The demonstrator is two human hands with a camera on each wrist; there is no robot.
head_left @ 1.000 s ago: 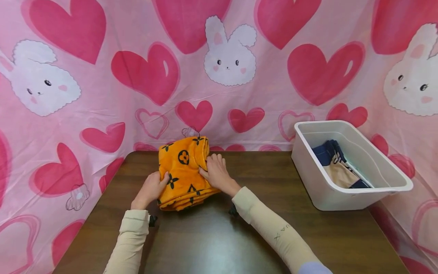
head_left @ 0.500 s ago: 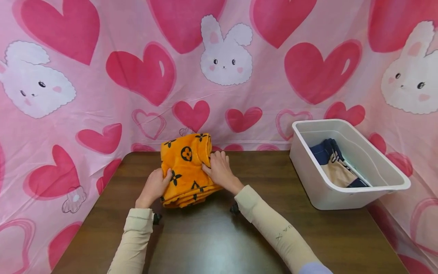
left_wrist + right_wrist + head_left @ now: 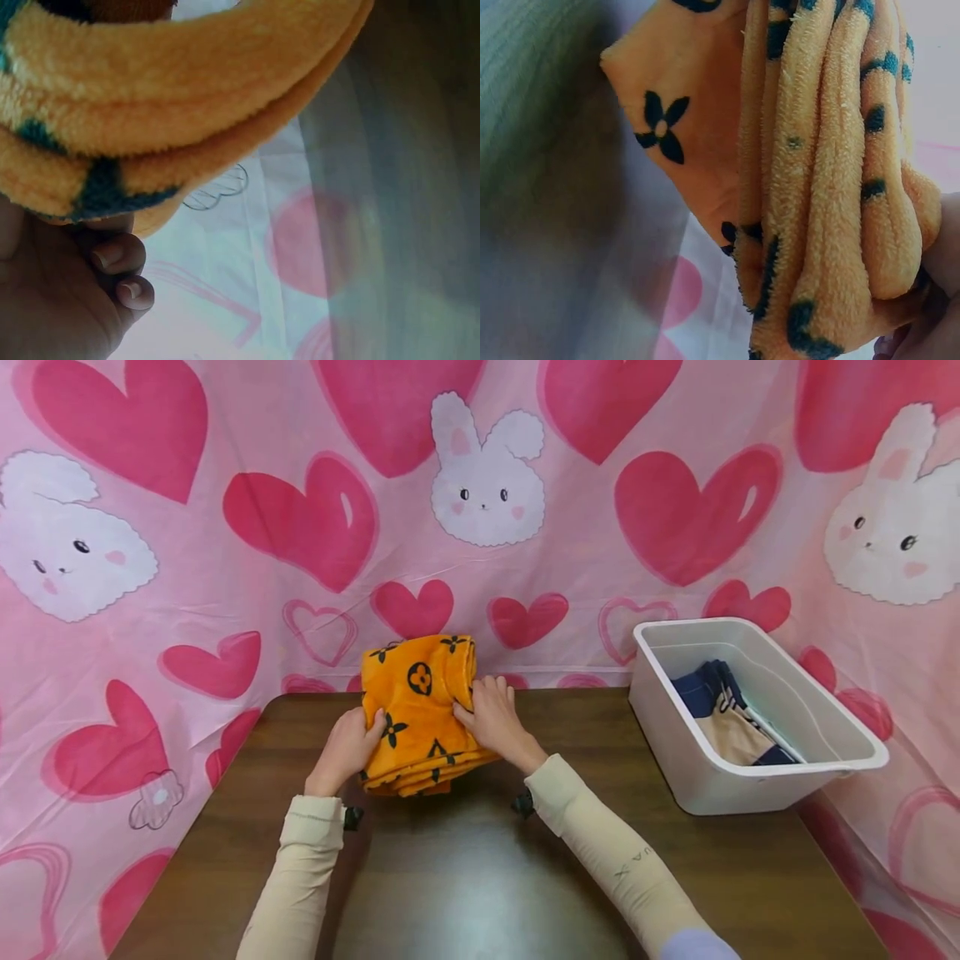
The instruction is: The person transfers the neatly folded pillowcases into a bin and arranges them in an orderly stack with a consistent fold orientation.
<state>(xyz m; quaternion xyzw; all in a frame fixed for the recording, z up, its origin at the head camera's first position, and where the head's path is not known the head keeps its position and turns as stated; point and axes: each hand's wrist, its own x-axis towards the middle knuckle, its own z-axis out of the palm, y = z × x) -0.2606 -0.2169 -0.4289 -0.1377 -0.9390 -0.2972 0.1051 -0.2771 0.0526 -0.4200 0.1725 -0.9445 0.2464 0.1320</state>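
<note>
A folded orange fleece cloth [image 3: 435, 710] with dark flower prints is held in both hands at the far left-centre of the table. My left hand [image 3: 348, 745] grips its left side, thumb on top and fingers curled beneath. On the opposite side, my right hand [image 3: 498, 718] pinches the edge with the thumb over the top face. Stacked soft layers of the cloth [image 3: 187, 97] fill the upper part of the left wrist view. Its many folds [image 3: 825, 187] face the camera in the right wrist view, and a single flap hangs out to one side.
To the right stands a white plastic bin [image 3: 675, 735] with a folded navy and tan garment [image 3: 731, 722] inside. The brown wooden table [image 3: 480, 877] backs onto a pink curtain [image 3: 405, 560] printed with hearts and rabbits.
Both hands have carried the folded cloth a little to the right and upward, away from the body, keeping the same grip. The head view has turned slightly to the right.
</note>
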